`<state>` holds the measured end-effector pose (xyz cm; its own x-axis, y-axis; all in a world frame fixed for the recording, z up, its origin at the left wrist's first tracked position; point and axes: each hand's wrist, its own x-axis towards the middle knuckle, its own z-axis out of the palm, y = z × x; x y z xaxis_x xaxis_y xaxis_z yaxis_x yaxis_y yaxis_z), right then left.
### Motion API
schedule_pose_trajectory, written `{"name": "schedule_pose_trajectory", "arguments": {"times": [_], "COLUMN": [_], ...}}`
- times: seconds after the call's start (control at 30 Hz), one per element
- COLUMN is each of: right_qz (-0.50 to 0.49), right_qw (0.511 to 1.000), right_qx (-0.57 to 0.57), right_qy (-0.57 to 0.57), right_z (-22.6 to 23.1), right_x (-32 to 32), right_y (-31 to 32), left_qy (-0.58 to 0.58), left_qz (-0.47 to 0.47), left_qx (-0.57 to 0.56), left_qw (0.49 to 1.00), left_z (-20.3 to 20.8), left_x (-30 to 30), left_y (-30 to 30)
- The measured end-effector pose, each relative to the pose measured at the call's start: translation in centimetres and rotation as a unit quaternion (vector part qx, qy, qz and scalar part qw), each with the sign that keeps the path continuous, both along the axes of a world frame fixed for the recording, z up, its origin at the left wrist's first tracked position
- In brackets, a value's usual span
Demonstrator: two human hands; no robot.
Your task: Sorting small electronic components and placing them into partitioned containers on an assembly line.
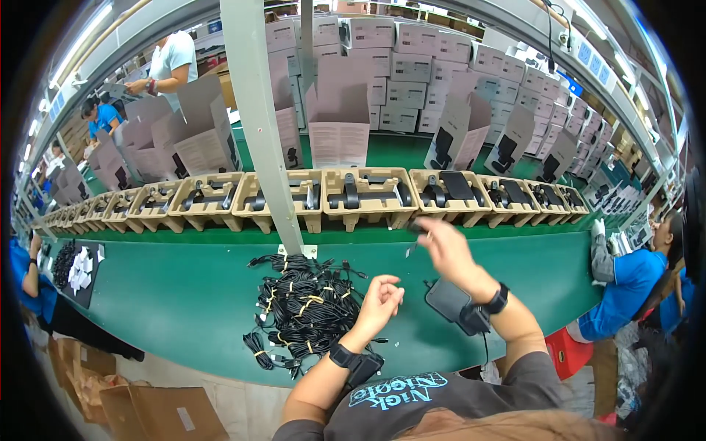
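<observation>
My right hand (446, 250) is raised over the bench by the row of trays, its fingers closed on a black cable bundle (418, 226). Motion blurs that bundle, and a small plug-like end hangs below it. Nothing shows in my left hand (379, 301); its fingers are loosely curled and apart, beside the right edge of a heap of black cables (305, 305) tied with tan bands. A flat black panel (447, 300) lies near my right forearm. Ahead of my right hand stands a brown moulded tray (450, 209) holding black parts.
More brown trays (368, 213) run left and right along the green bench (176, 294). A metal post (268, 132) rises behind the cables. Open cartons (338, 132) and stacked white boxes (412, 67) stand beyond. Co-workers sit at left and right (636, 275).
</observation>
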<state>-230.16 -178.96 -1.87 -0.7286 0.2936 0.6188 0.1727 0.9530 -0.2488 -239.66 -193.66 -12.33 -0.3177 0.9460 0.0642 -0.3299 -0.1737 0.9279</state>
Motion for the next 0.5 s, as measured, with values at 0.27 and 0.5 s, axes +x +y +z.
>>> {"name": "schedule_pose_trajectory", "arguments": {"times": [0.27, 0.5], "right_qz": [-0.271, -0.335], "right_qw": [0.955, 0.904], "right_qx": [-0.060, -0.039], "right_qy": [-0.103, -0.262], "right_z": [2.1, -0.3], "right_x": [-5.4, -8.9], "right_y": [13.0, 16.2], "left_qy": [0.286, 0.301], "left_qz": [0.039, 0.033], "left_qx": [-0.052, -0.073], "left_qw": [0.956, 0.950], "left_z": [-4.5, -5.2], "left_x": [1.0, 0.3], "left_y": [-0.3, -0.7]}}
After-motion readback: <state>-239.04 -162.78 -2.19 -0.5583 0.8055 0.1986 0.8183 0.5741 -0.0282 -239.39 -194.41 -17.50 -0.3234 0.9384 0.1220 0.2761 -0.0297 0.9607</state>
